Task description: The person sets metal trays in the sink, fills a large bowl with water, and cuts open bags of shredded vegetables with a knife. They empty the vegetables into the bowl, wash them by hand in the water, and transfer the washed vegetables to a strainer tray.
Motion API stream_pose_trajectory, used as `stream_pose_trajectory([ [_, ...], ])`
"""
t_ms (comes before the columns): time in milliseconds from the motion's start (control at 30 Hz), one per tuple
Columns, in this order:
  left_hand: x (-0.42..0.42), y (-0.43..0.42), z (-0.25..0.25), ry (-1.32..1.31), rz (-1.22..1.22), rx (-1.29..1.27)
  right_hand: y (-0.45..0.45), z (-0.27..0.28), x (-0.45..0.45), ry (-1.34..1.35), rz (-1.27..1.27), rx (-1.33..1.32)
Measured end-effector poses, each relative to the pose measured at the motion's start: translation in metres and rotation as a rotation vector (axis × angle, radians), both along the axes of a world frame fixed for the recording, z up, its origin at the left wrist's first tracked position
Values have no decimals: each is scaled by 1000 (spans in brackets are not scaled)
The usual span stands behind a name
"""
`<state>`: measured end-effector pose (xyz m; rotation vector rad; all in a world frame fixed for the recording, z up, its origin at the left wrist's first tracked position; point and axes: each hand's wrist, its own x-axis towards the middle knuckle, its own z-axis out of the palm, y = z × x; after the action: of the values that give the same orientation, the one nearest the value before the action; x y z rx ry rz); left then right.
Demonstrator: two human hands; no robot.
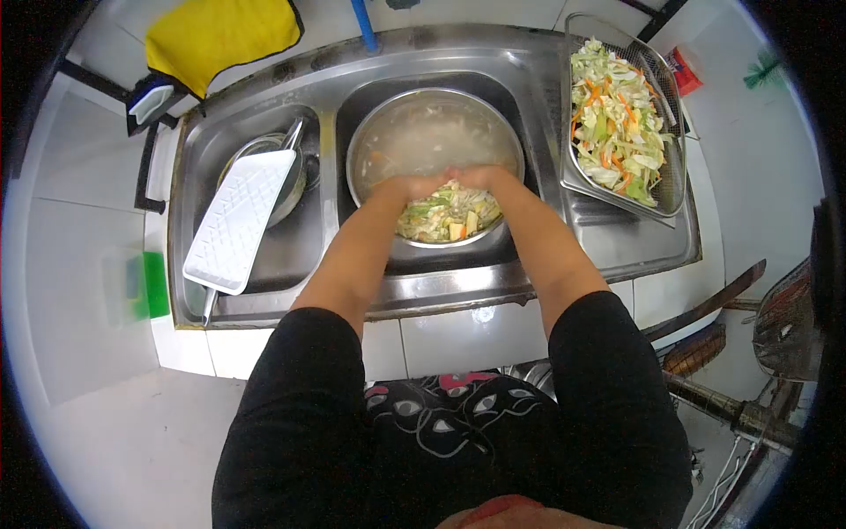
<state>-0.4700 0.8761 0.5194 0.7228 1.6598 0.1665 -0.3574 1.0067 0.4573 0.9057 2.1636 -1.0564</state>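
A round metal bowl (515, 145) full of cloudy water sits in the middle sink basin. Chopped vegetables (449, 216), pale green shreds with orange and yellowish pieces, are heaped against its near side. My left hand (421, 185) and my right hand (480, 176) meet in the bowl, curled around the far side of this heap. Both hands press against the vegetables, their fingertips partly hidden among the pieces and the water. Small bits float in the water beyond my hands.
On the right drainboard stands a wire-mesh basket (674, 181) holding shredded cabbage and carrot (617, 123). A white plastic tray (238, 220) lies across the left basin, over a metal pot (291, 198). A yellow cloth (220, 40) hangs at the back left.
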Motion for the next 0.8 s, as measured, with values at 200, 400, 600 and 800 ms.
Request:
stream_pose_trajectory([
  [200,-1,-15,21,-35,-49,91,-15,15,16,222,-143,-78],
  [400,-1,-19,-43,-397,446,146,-46,-14,14,369,-952,-254],
  [600,19,-9,-52,-673,960,277,-77,-18,-9,546,-1221,-192],
  [800,5,18,-94,-360,1131,624,-68,-1,-37,893,-1271,-277],
])
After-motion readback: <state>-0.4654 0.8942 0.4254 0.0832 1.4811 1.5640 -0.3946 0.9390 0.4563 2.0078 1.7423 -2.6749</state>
